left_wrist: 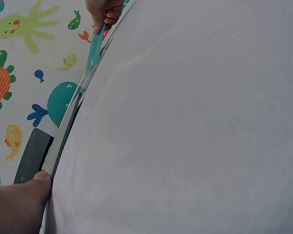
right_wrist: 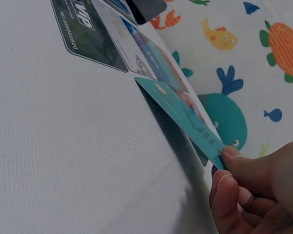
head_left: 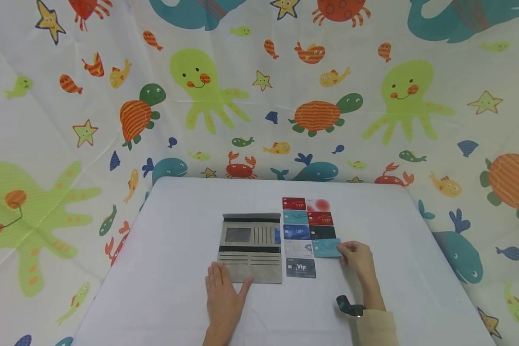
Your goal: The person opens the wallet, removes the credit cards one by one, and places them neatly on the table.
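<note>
An opened grey wallet [head_left: 251, 273] with slots, a dark window and black bands lies flat on the white table. My left hand [head_left: 225, 299] rests on its lower left part, fingers straight. A bit of a blue card [head_left: 278, 236] shows at the wallet's right edge. My right hand [head_left: 361, 261] pinches the right end of a teal VIP card [head_left: 326, 248] between thumb and fingers. In the right wrist view that teal card [right_wrist: 183, 117] is tilted, its held end raised off the table, its far end low beside the other cards.
Right of the wallet, several cards lie in two columns: red VIP card [head_left: 294, 203], teal card [head_left: 295, 217], blue card [head_left: 296, 232], white card [head_left: 298, 249], dark grey Vip card [head_left: 301, 268], black card [head_left: 323, 232] and others. A sea-animal-print curtain [head_left: 259, 105] hangs behind the table [head_left: 177, 230].
</note>
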Motion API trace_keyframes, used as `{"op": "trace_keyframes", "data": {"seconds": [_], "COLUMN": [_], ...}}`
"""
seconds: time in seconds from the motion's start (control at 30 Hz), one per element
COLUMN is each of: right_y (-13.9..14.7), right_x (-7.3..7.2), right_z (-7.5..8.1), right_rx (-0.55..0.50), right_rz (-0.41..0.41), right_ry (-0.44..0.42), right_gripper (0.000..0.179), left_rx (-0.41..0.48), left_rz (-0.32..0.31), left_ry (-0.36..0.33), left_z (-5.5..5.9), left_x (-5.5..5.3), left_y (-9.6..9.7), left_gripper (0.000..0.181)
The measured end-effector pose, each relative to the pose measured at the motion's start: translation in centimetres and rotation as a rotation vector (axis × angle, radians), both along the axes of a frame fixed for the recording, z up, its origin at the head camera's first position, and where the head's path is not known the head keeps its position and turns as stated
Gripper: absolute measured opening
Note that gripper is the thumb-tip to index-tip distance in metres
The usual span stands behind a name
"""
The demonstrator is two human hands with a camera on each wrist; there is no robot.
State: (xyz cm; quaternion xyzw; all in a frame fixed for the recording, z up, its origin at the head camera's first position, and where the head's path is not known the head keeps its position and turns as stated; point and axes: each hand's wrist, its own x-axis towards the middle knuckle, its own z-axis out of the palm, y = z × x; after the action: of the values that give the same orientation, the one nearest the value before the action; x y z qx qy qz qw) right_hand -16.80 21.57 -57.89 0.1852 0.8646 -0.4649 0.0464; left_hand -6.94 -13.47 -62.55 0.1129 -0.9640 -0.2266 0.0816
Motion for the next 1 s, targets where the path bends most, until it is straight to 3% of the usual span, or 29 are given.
{"op": "trace_keyframes", "data": {"seconds": [0.2, 0.37, 0.67, 1.0], "right_y": [0.1, -0.2, -0.9, -1.5], "right_x": [0.2, 0.1, -0.1, -0.1], "right_z": [-0.2, 0.0, -0.1, -0.3], "right_rx": [0.043, 0.077, 0.157, 0.220], "right_rz": [0.027, 0.017, 0.020, 0.020], "right_ry": [0.013, -0.016, -0.010, 0.010], "right_gripper": [0.029, 0.028, 0.025, 0.023], "left_rx": [-0.011, -0.013, 0.021, 0.016], "left_rz": [-0.003, -0.003, -0.007, -0.007], "left_ry": [0.067, 0.082, 0.003, -0.006], "left_z": [-0.3, -0.3, -0.1, -0.2], "left_x": [0.0, 0.0, 0.0, -0.1], "left_y": [-0.1, -0.1, -0.2, -0.1], "left_gripper": [0.101, 0.101, 0.104, 0.104]}}
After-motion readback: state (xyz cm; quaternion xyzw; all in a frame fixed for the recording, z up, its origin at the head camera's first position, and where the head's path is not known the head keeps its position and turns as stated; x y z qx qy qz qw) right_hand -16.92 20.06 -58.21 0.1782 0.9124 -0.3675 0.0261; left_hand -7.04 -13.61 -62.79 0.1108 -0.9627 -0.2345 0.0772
